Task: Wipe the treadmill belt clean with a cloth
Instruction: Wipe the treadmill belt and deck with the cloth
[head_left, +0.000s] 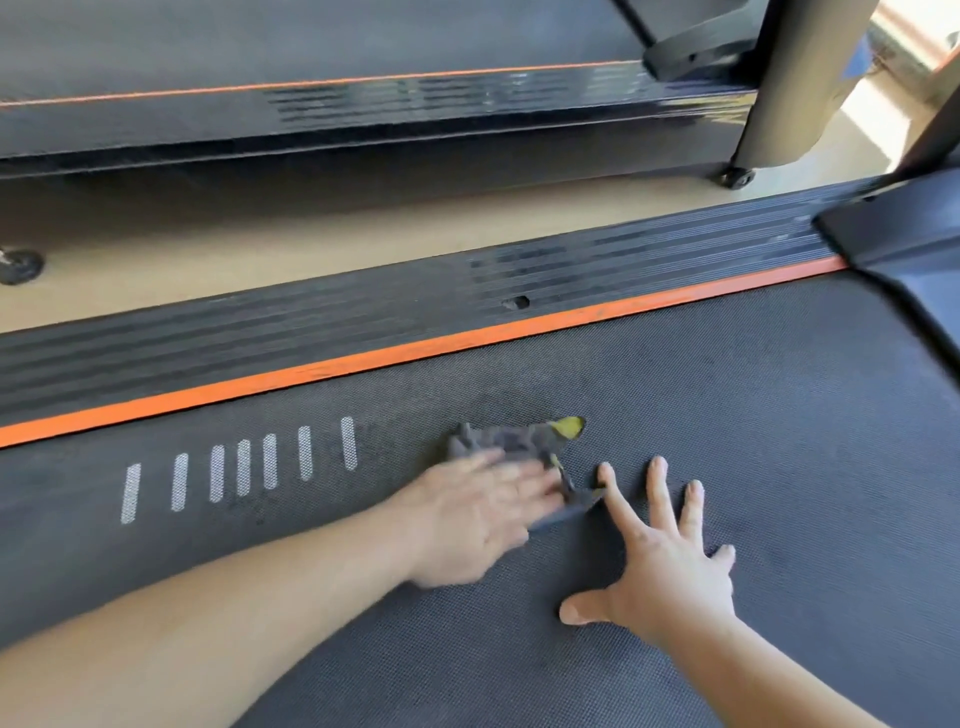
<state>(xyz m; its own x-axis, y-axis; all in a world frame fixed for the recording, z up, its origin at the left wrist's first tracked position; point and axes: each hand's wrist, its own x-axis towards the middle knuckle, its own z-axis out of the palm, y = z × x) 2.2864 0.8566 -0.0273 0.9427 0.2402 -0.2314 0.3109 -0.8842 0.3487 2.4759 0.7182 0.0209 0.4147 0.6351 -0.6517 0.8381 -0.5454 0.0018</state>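
Grey cloth (514, 441): lay mid treadmill belt (727, 389), right of white bar markings (244, 467), pressed beneath flat-fingered left hand (478, 519). Right hand (670, 566): splayed, empty, braced alongside. Advised: even pressure, overlapping strokes.

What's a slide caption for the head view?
Left hand presses a grey cloth onto the treadmill belt beside white dash marks; right hand rests flat on the belt.

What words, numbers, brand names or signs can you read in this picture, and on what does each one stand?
No words, numbers or brand names can be read anywhere in the view.
The only marking is a row of seven plain white bars printed on the treadmill belt, to the left of the cloth; they are not letters.
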